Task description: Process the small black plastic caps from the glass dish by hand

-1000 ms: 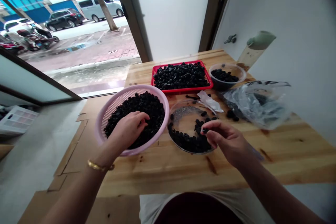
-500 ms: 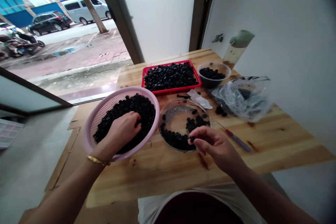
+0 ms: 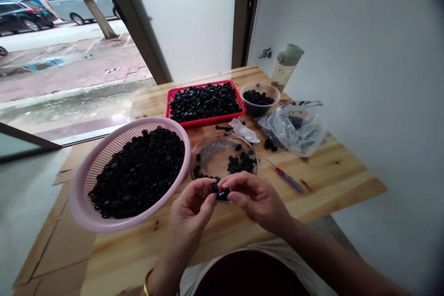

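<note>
Right, the near edge of the bench (image 3: pixel 145 245) runs just in front of my body, and its far right corner tapers off well clear of my hands. I have bare wood to the right, broken by the screwdriver (image 3: pixel 289 181) lying aslant, and a bare strip along the front. On the left there is little room: the pink basket (image 3: pixel 82 196), heaped with black pieces, reaches past the bench's left edge in my view, above the cardboard (image 3: pixel 62 240).

Beyond my fingers sits the shallow clear dish (image 3: pixel 213 157), with black pieces lying along its side and bunched at its right; my hands hide its near rim. Behind it, the red tray (image 3: pixel 208 123) and the clear tub (image 3: pixel 275 101) carry more pieces, with a bottle (image 3: pixel 288 65) past the tub. A white wrapper (image 3: pixel 244 130) and a plastic bag (image 3: pixel 294 129) crowd the dish's far right side.

My 2 hands are close together over the near side of the dish. My left hand (image 3: pixel 190 210) pinches a small black piece (image 3: pixel 214 188) between thumb and fingertips. My right hand (image 3: pixel 260 199) is brought up beside it, thumb and fingers nearly meeting; whether they grip a 2nd piece, I can't tell. The held piece looks dark and blocky, too small for detail.
</note>
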### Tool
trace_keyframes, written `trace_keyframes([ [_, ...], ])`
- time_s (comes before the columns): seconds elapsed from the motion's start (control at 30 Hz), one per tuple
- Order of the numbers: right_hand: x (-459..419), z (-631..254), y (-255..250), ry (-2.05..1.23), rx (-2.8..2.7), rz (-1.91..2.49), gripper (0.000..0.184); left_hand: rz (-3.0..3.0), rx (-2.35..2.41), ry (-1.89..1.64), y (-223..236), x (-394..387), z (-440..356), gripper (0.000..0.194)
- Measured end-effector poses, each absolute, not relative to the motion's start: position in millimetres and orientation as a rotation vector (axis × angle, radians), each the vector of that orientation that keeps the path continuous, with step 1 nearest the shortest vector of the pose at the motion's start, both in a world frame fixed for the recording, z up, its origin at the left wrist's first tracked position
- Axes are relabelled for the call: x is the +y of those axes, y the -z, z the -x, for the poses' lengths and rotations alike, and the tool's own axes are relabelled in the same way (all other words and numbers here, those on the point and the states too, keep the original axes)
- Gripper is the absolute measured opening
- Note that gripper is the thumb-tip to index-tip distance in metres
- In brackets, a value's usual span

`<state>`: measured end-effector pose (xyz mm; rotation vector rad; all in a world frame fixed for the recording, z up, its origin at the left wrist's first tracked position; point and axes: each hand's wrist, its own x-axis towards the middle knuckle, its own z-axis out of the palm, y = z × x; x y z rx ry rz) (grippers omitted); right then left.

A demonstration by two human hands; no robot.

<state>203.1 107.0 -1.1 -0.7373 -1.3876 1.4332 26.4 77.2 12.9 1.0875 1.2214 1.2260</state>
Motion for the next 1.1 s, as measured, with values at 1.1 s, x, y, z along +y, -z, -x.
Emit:
trace_keyframes([
  [1.1, 115, -206, 13, -1.807, -0.729, 0.700, 0.030, -1.105, 1.247, -1.277, -8, 70, -36, 0.015],
])
